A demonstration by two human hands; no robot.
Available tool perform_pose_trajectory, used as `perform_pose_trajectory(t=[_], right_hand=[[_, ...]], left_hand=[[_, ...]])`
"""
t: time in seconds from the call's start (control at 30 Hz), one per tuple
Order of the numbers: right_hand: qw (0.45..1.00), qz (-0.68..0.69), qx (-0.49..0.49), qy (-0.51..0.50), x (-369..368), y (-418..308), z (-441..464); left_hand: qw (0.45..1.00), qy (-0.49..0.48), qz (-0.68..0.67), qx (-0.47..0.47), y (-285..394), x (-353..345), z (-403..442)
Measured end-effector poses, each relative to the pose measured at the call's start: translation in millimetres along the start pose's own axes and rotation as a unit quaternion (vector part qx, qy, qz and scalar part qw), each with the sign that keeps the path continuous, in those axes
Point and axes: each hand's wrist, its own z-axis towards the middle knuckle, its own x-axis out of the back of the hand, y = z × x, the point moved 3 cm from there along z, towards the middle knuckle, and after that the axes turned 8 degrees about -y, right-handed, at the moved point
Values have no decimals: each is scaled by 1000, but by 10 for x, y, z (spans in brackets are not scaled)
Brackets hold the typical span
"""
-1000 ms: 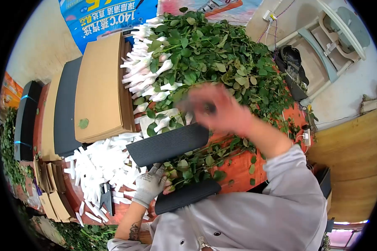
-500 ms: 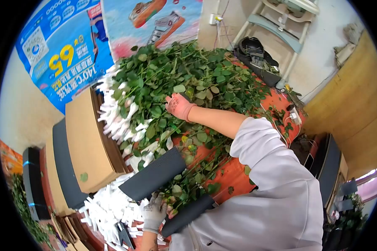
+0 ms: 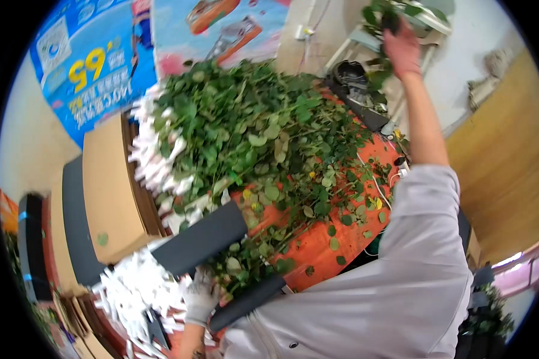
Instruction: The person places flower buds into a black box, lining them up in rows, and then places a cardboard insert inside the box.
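My right hand [image 3: 403,51], in a pink glove, is raised at the upper right, its fingers closed around leafy stems [image 3: 374,18]. Leaves hang beside the wrist. My left hand [image 3: 199,297], in a whitish glove, is low in front of me, between a dark ribbed sheet [image 3: 202,238] and a dark roll [image 3: 248,304]. It touches the near end of a bunch of leafy stems [image 3: 239,266]; blur and leaves hide its fingers. A large heap of leafy stems [image 3: 239,119] covers the far table, with white sleeved ends [image 3: 156,140] on its left.
White foam sleeves [image 3: 135,287] lie in a pile at the lower left, with a black tool [image 3: 157,329] on them. Cardboard sheets [image 3: 111,191] stand on the left. Loose leaves dot the orange tabletop [image 3: 317,257]. A black tray [image 3: 365,110] and pale high chair [image 3: 341,51] stand behind.
My right hand has swung from the leaf heap up to the upper right and now has leafy stems in it. My left hand stays by the near bunch; the view has shifted slightly.
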Motion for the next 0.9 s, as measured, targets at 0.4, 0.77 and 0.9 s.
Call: perform_pose_trajectory(t=[0.4,0.77,0.9], right_hand=[[-612,419,-561,-368,772,-2597,-3850],[-660,31,-750,-29,1378,-3374,-4015],[-587,-265,-600,474,1254,-3887,-4139]], left_hand=[[968,-223,-87,72,171,93,-126],[996,-59,64,8,30,-163,-333],[987,-147,-27,52,146,33,-212]])
